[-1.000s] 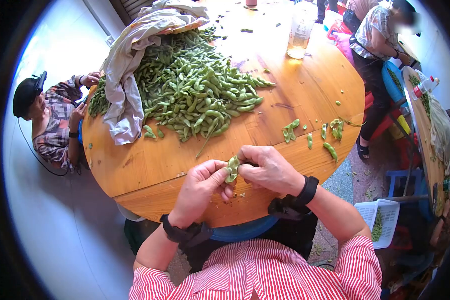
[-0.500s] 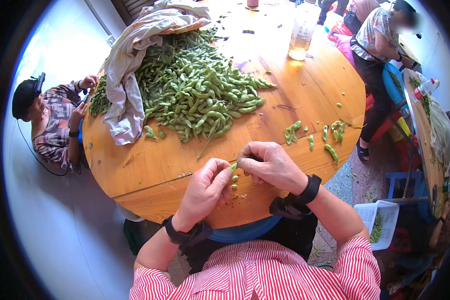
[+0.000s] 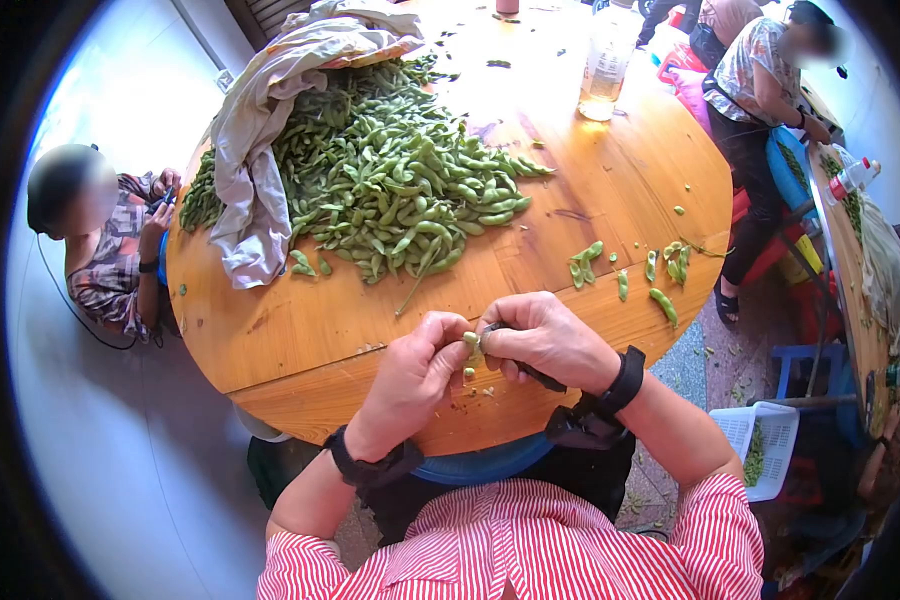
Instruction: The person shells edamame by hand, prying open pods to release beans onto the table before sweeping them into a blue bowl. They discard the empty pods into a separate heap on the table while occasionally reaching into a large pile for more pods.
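Note:
My left hand (image 3: 417,365) is closed, pinching a soybean pod (image 3: 472,339) between thumb and fingertips, with a pale bean showing at its end. Close against it, my right hand (image 3: 542,338) is wrapped round a thin dark tool (image 3: 542,377); its working end is hidden by the fingers. The fingertips of both hands meet over the near edge of the wooden table (image 3: 290,350). Just below them lies a loose green bean (image 3: 469,372), among small crumbs. Beyond my hands rises a large heap of green soybean pods (image 3: 400,190).
A cloth sack (image 3: 255,190) lies over the heap's left side. Several pods (image 3: 662,306) are scattered at right, and a bottle of amber liquid (image 3: 602,85) stands behind. A person (image 3: 110,240) sits at left; another person (image 3: 755,100) stands right. A white basket (image 3: 760,450) is low right.
Both hands have come slightly lower, and my right hand has turned so the dark tool shows more. A pale bean now shows at the pod. The person at left has turned their head.

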Motion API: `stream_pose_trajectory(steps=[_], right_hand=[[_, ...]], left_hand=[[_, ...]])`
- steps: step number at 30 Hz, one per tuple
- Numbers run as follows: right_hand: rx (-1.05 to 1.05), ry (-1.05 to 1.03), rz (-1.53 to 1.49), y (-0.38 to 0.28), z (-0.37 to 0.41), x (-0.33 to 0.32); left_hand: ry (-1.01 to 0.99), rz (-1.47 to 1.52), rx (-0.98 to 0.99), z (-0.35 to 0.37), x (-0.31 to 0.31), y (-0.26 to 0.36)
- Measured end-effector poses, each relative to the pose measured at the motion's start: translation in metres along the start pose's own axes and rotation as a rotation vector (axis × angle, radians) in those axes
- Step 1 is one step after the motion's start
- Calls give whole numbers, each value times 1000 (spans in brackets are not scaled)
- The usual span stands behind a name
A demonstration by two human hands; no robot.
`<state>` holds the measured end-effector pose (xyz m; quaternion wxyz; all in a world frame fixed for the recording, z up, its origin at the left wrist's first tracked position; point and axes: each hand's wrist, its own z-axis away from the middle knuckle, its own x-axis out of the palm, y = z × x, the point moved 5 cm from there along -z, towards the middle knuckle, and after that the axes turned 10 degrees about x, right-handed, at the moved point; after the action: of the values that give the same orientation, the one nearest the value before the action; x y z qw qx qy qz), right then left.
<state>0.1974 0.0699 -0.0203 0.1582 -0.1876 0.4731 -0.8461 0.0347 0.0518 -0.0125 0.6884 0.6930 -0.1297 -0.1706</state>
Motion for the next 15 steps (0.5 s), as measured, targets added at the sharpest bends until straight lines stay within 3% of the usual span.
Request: stream_pose_trajectory(steps=[1, 2, 4, 8, 10, 14, 15], right_hand=[[17, -15, -23, 0, 0, 1], [18, -16, -23, 1, -1, 2], [-16, 37, 2, 0, -3, 0], [-49, 85, 46, 3, -4, 3], [-103, 202, 193, 2, -3, 1], [-146, 242, 256, 0, -1, 1], [-155, 253, 244, 0, -2, -2]], left_hand=[[8, -226, 153, -1, 1, 6], [9, -226, 152, -2, 2, 3], [39, -420, 368, -2, 2, 9], [46, -523, 320, -3, 3, 13], [70, -698, 539, -4, 2, 12], [80, -699, 462, -1, -6, 12], [82, -471, 190, -1, -13, 0]])
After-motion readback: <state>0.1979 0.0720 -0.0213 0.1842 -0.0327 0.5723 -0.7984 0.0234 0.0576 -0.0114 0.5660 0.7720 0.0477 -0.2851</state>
